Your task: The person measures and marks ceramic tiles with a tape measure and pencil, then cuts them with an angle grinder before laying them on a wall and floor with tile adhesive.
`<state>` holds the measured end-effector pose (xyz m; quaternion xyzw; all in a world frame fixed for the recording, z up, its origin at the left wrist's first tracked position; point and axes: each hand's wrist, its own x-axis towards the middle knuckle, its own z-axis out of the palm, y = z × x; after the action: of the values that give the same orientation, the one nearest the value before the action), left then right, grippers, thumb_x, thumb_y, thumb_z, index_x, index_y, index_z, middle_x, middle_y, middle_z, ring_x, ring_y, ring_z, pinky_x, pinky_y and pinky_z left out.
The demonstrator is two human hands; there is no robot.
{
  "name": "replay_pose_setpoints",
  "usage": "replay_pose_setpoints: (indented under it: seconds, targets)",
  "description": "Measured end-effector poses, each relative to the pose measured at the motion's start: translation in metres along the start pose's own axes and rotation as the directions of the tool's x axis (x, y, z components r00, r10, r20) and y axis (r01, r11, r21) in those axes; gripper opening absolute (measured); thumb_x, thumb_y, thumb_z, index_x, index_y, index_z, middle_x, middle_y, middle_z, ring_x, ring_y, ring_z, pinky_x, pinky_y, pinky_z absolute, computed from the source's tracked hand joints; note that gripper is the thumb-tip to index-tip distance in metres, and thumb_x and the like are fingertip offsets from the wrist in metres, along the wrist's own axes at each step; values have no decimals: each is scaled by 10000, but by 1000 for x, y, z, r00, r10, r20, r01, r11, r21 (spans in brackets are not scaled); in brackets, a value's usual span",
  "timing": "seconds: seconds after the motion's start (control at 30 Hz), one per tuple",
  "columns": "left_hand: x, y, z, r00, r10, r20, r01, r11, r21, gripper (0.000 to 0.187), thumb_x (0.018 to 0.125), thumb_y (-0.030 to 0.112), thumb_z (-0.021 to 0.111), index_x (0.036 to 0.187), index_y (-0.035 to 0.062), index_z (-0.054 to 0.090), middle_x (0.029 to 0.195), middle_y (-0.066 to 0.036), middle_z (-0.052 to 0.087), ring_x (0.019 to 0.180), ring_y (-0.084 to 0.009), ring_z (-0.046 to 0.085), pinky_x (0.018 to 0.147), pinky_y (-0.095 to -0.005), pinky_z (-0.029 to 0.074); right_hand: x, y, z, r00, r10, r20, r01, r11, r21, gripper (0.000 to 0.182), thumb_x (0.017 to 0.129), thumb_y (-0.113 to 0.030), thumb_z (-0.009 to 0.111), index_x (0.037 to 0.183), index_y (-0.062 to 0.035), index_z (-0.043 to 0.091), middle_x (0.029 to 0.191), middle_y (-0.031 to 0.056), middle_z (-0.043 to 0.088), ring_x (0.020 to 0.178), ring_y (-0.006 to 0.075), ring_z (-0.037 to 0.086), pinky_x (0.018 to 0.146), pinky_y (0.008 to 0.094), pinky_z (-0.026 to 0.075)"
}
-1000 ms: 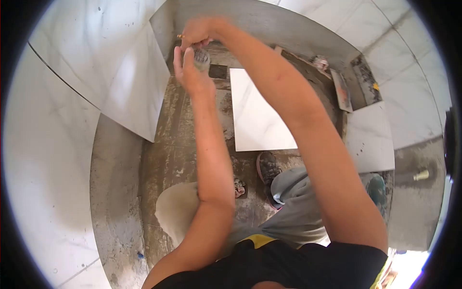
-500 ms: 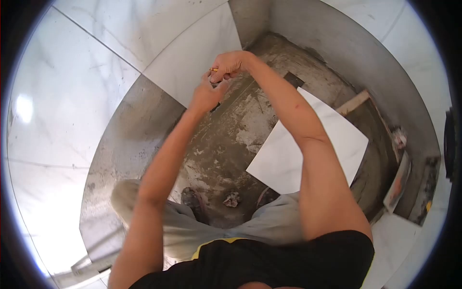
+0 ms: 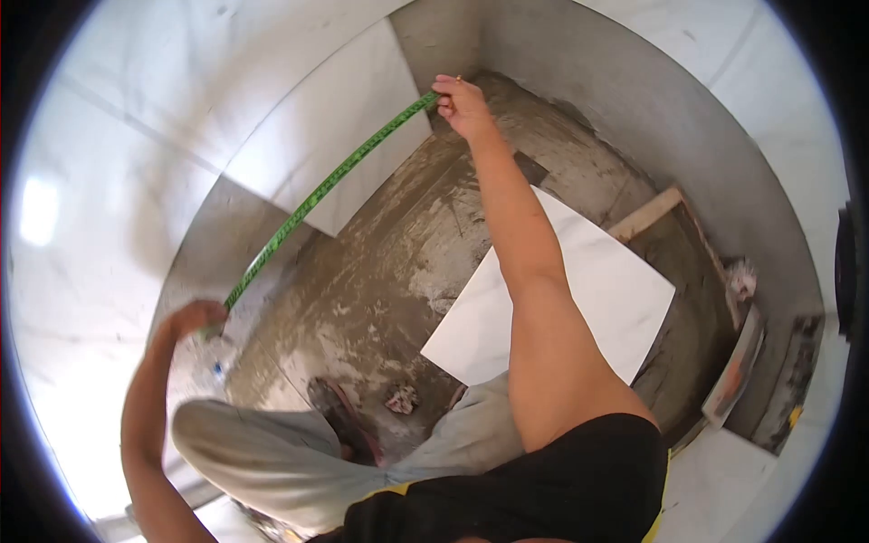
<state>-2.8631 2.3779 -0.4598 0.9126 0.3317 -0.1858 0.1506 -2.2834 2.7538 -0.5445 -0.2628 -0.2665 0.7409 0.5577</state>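
A green tape measure is stretched in a shallow arc between my hands, along the wall on the left. My left hand is closed on its lower end, low by the left wall; whether the case is in that palm is hard to see. The upper end is pinched in my right hand, near the far corner. A small yellowish tip shows at the fingers of that hand, too small to name. Behind the tape, a white marbled tile covers part of the wall.
A loose white tile lies on the rough cement floor, under my right arm. To the right are a wooden strip, a trowel-like tool and a crumpled scrap. Another crumpled scrap lies between my feet.
My hands were together near the far wall. Now they are far apart, the left drawn down and to the left, with the green tape pulled out between them.
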Motion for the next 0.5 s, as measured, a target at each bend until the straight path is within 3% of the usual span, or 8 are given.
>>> replay_pose_setpoints:
  seconds: [0.03,0.07,0.1,0.13,0.2,0.33,0.4,0.5]
  targets:
    - [-8,17,-2,835,-514,196,523,633,-571,218,937,225,583,967,41,696,883,-63,679,828,-156,609,766,-335,493,2,4,0,995,-61,-77,61,998,-5,237,818,-16,707,1031,-16,603,772,22,599,546,83,488,410,220,331]
    - [15,57,-37,564,-762,319,708,247,-662,242,935,247,589,920,33,700,810,-45,659,791,-139,589,737,-299,472,5,13,0,991,-52,-119,46,997,-55,185,827,-27,703,989,-15,614,728,36,602,511,91,485,398,222,337]
    - [21,66,-33,535,-818,211,691,279,-667,254,925,250,591,880,24,699,760,-27,642,745,-130,563,700,-279,452,7,25,3,986,-37,-164,19,994,-106,136,835,-39,699,946,-13,625,684,50,606,475,99,482,387,224,343]
    - [28,69,-27,465,-852,242,730,214,-649,256,924,245,583,868,25,701,771,-27,657,718,-139,559,676,-283,454,5,35,13,958,-53,-283,27,995,-94,93,845,-49,690,907,-12,630,668,74,625,450,103,488,378,229,355]
    - [42,70,-28,436,-871,227,751,213,-626,258,920,232,573,855,15,696,762,-24,650,702,-130,557,656,-292,451,7,57,32,901,-136,-412,76,985,-157,70,863,-62,667,867,-2,631,685,120,665,429,112,513,372,240,374]
    - [37,50,-11,507,-851,138,773,378,-510,249,914,218,571,847,10,689,723,-9,618,680,-113,540,639,-287,439,20,84,32,873,-177,-455,105,978,-178,67,873,-45,618,879,21,623,759,139,707,443,120,554,384,265,390]
    - [38,62,-19,429,-876,219,719,185,-670,235,920,217,575,857,21,688,707,9,591,671,-95,523,634,-272,427,22,80,25,890,40,-454,-88,992,-85,69,883,-34,587,909,21,621,779,125,713,455,115,540,393,277,387]
    - [25,64,-9,442,-873,209,684,177,-708,215,927,214,579,875,37,689,712,22,584,660,-87,504,633,-257,417,24,64,9,859,118,-499,-165,985,-52,71,899,-53,577,916,-4,624,792,110,714,462,105,504,390,269,363]
